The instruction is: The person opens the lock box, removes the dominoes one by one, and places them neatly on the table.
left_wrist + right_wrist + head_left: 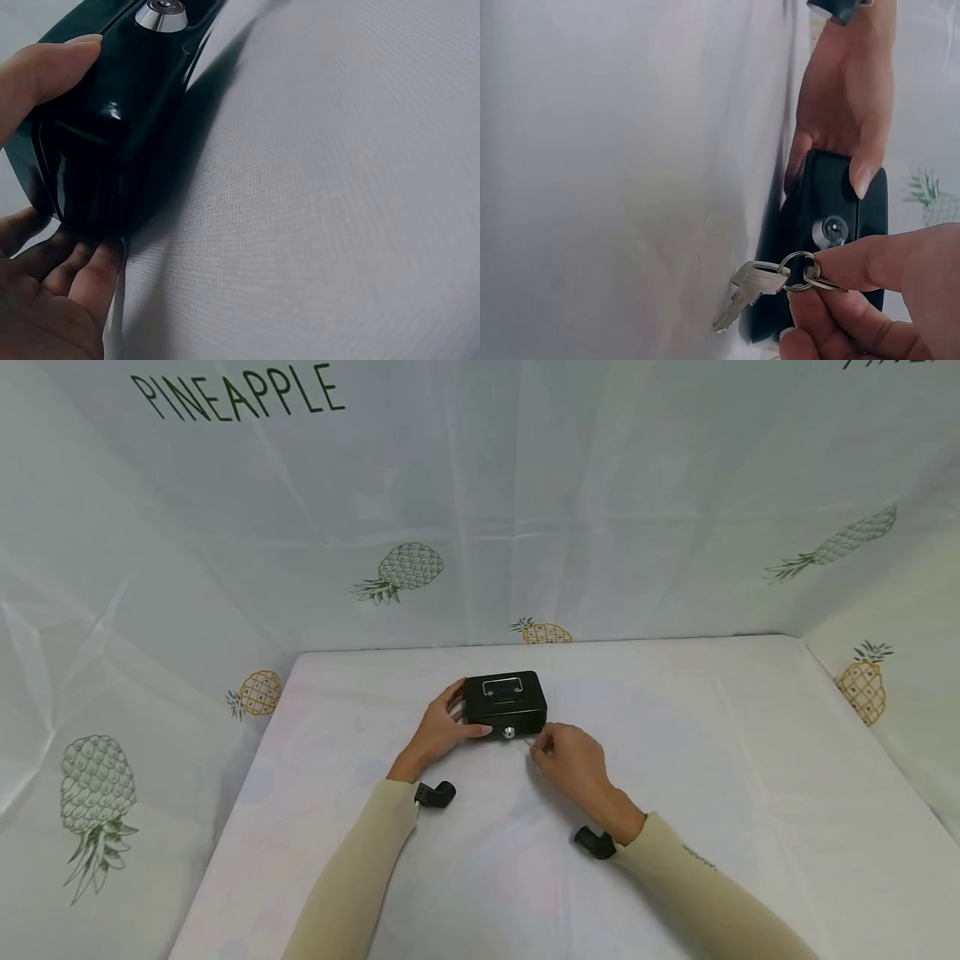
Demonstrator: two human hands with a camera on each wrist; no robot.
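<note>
A small black cash box (504, 702) sits on the white-covered table, its wire carry handle on the lid and a silver lock (829, 232) on its front. My left hand (438, 729) grips the box's left end. In the left wrist view the left thumb (56, 69) lies across the front beside the lock, and the fingers curl around the end. Just off the front right corner, my right hand (573, 762) pinches a key ring between thumb and fingers. From it a silver key (757, 282) points away, outside the lock.
The table (675, 752) is draped in a pale cloth. Behind and beside it hangs a white curtain (637, 552) printed with pineapples. A dark wrist-worn device (437, 794) shows at the left cuff and a similar device (595, 842) at the right.
</note>
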